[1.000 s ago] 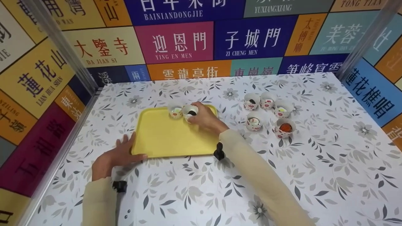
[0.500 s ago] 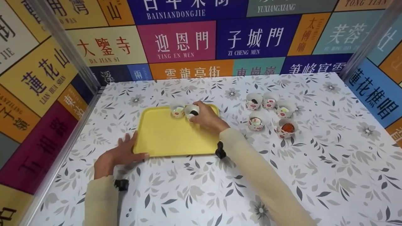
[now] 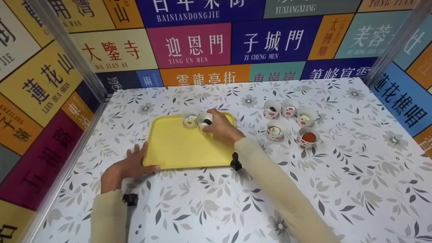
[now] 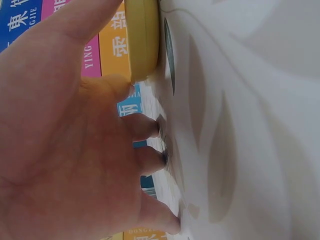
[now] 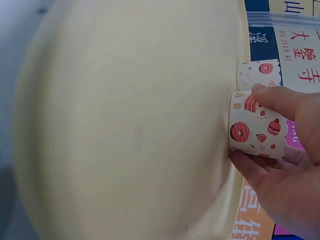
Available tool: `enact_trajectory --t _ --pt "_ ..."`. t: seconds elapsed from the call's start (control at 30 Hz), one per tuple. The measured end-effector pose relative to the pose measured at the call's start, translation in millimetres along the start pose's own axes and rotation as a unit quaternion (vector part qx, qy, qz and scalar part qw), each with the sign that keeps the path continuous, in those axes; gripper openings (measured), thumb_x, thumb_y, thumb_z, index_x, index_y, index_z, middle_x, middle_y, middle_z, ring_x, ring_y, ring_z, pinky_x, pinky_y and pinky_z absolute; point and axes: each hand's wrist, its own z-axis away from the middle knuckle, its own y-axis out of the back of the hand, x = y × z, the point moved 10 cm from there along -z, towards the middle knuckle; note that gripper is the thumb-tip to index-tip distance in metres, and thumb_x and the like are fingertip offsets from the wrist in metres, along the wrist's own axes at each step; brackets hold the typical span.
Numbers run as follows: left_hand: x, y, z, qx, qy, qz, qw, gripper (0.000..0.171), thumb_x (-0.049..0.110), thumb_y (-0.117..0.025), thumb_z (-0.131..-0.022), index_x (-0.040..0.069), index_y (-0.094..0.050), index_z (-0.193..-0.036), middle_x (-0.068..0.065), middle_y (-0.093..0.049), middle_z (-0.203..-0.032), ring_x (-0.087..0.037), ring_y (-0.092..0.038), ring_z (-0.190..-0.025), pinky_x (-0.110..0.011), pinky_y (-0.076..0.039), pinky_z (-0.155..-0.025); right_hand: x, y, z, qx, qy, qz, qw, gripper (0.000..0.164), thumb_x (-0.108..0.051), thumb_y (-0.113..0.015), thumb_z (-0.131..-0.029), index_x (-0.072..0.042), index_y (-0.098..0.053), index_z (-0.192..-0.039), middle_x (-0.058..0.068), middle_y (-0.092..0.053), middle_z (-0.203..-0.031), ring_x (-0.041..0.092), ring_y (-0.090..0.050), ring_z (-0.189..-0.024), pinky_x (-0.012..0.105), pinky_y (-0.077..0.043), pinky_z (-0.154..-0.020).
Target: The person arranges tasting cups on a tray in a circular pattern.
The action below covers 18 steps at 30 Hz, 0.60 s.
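Toward the back edge of the yellow tray, my right hand grips a white paper baking cup that holds a black-and-white filling. Thumb and fingers lie around its side, printed with red sweets, in the right wrist view. A second paper cup with pale contents sits just left of it, close against it. My left hand rests at the tray's near left corner, thumb along the front edge. In the left wrist view its spread fingers reach down to the tabletop beside the tray rim.
Right of the tray, several more filled paper cups stand in a loose group, among them one with an orange-red filling and one with pale bits. A flower-patterned cloth covers the table. Sign-covered walls enclose the back and sides.
The view has shifted slightly. Both hands stay where they were, the right on the same paper cup and the left at the tray corner.
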Motion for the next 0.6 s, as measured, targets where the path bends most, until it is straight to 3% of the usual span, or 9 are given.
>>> enact_trajectory --t 0.3,0.6 --pt "1.0 -0.5 -1.3 0.005 0.002 -0.003 1.0 0.123 0.069 -0.067 -0.082 0.018 0.014 -0.16 -0.021 0.023 -0.164 -0.048 0.023 -0.15 -0.071 0.006 -0.118 -4.4 5.7 2.2 0.001 0.007 0.016 1.0 0.081 -0.02 -0.08 -0.086 -0.012 -0.035 -0.153 0.011 -0.038 -0.159 0.025 -0.038 -0.147 0.039 -0.032 -0.122" --pt "-0.8 0.2 -1.9 0.003 -0.009 -0.013 0.9999 0.123 0.067 -0.066 -0.085 0.011 0.015 -0.159 -0.026 0.023 -0.163 -0.052 0.022 -0.148 -0.074 0.001 -0.117 -15.7 20.8 9.8 0.014 0.023 0.014 1.0 0.079 -0.024 -0.081 -0.085 -0.011 -0.039 -0.151 0.011 -0.045 -0.151 0.027 -0.046 -0.14 0.04 -0.039 -0.116"
